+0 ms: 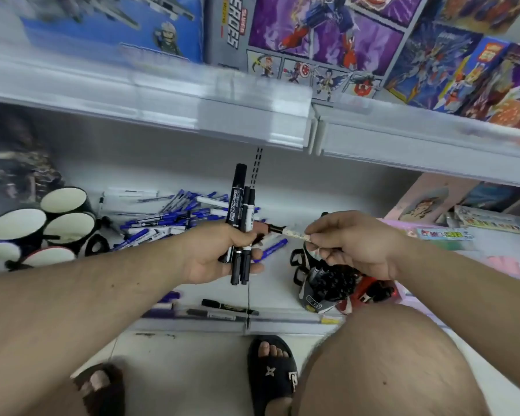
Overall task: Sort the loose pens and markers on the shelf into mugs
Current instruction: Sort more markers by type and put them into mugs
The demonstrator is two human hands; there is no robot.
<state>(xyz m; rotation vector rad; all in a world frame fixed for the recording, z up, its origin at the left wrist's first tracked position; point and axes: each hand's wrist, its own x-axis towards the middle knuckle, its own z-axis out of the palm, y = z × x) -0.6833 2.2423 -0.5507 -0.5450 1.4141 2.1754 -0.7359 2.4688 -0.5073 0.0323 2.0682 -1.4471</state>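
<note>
My left hand [222, 250] grips a bundle of three black markers [240, 211], held upright above the shelf [276, 283]. My right hand [351, 241] pinches a thin white pen with a black cap [285, 232], its tip pointing at the left hand. A heap of blue and white pens [174, 214] lies on the shelf behind the hands. Two black markers [222, 309] lie near the shelf's front edge. A dark mug [321, 286] full of black markers stands under my right hand. Several empty white-lined mugs [42, 226] cluster at the left.
An upper shelf [222, 115] with toy boxes overhangs close above the hands. Pink boxes and packets [463, 232] fill the right side of the lower shelf. A red mug [364, 295] stands beside the dark one. My knee [388, 355] and sandalled feet are below.
</note>
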